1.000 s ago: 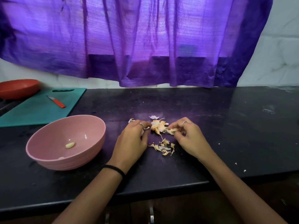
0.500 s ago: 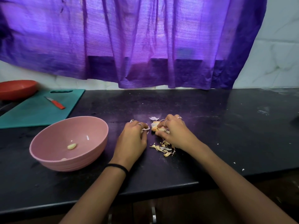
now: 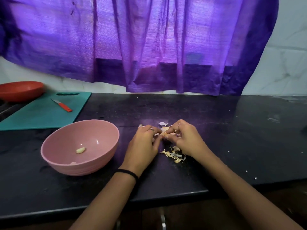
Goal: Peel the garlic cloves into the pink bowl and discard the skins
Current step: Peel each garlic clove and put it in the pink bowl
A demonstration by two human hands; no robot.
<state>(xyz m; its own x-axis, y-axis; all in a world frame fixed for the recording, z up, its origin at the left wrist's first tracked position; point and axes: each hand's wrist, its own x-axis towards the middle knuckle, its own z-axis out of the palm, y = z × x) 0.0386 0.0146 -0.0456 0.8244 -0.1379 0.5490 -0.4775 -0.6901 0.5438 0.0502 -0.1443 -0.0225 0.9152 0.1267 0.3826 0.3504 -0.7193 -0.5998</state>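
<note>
A garlic clove (image 3: 166, 133) is pinched between the left hand (image 3: 144, 143) and right hand (image 3: 186, 140) mid-tabletop, skins (image 3: 174, 155) dropped just beneath, the pink bowl (image 3: 49, 156) kept close alongside, towards the left edge, for easy drops.

I am looking at a pale pink bowl (image 3: 79, 146) with faint ridged bands showing round its outer wall, and one creamy yellow-white peeled clove (image 3: 80, 150) lying inside it. The skins (image 3: 174, 155) are showing tan and off-white against the black countertop (image 3: 232, 130), which is speckled with small white flecks. My left wrist is wearing a black band (image 3: 127, 173). A teal cutting board (image 3: 44, 112) is carrying a knife (image 3: 61, 105) with a red-orange handle and a silver blade. A red-orange bowl (image 3: 20, 90) is sitting behind it. A purple curtain (image 3: 149, 44) with a darker violet hem is glowing above, against white marbled wall tiles (image 3: 285, 63).
</note>
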